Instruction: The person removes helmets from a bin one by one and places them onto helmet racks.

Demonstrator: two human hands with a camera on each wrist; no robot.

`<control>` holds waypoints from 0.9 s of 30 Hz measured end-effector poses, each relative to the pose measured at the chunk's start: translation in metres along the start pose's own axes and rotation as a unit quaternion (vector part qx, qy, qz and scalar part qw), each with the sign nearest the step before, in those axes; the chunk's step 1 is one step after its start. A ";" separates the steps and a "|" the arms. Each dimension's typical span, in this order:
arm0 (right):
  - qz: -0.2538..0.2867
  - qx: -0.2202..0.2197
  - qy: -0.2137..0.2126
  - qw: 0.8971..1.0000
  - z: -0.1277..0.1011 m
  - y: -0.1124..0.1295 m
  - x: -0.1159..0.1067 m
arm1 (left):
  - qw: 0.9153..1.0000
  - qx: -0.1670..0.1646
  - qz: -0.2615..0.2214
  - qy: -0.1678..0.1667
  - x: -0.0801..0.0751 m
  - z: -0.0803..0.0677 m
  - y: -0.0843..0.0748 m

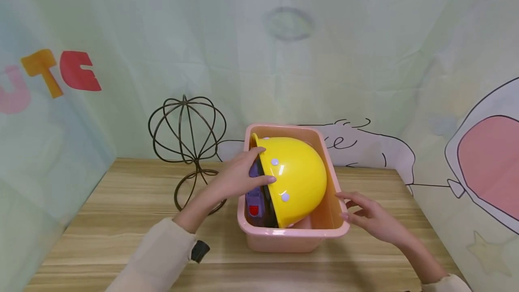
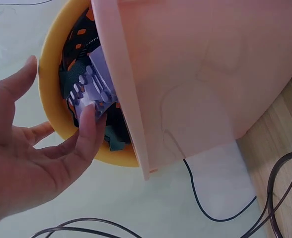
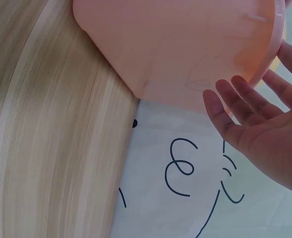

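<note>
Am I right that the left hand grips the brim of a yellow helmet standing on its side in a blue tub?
Not quite: the tub is pink, as the head view shows. The left hand does grip the yellow helmet by its brim.

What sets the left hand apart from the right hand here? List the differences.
The left hand grips the yellow helmet by its rim; the right hand holds nothing. The left reaches into the pink bin; the right sits outside, by the bin's right wall, fingers spread. Both wear pale sleeves.
</note>
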State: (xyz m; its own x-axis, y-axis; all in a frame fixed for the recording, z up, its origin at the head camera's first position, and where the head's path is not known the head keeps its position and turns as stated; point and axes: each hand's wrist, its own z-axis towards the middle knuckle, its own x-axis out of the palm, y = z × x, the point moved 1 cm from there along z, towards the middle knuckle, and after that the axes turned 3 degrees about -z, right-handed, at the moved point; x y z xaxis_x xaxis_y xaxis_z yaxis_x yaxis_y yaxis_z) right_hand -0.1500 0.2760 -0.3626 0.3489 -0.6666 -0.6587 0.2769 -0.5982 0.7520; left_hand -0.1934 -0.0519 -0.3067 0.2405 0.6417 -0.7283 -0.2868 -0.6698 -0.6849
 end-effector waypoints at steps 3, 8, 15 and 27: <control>0.003 0.006 0.001 1.000 0.000 -0.001 0.000 | 1.000 -0.002 -0.004 0.008 0.000 0.000 -0.001; 0.009 0.016 0.002 1.000 -0.001 -0.001 0.001 | 1.000 -0.007 -0.023 0.017 0.002 0.001 -0.001; 0.015 0.020 0.003 1.000 -0.002 0.000 0.001 | 0.999 0.004 -0.033 0.017 0.004 0.001 0.002; 0.011 0.024 0.003 1.000 -0.002 0.001 0.000 | 0.999 0.004 -0.052 0.002 0.009 0.003 0.006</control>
State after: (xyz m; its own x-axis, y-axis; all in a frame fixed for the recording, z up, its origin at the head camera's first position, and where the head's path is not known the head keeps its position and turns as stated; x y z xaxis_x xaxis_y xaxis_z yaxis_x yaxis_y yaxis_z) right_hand -0.1480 0.2767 -0.3621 0.3605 -0.6768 -0.6419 0.2268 -0.6039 0.7641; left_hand -0.1963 -0.0492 -0.3175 0.2729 0.7066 -0.6528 -0.2681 -0.5959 -0.7570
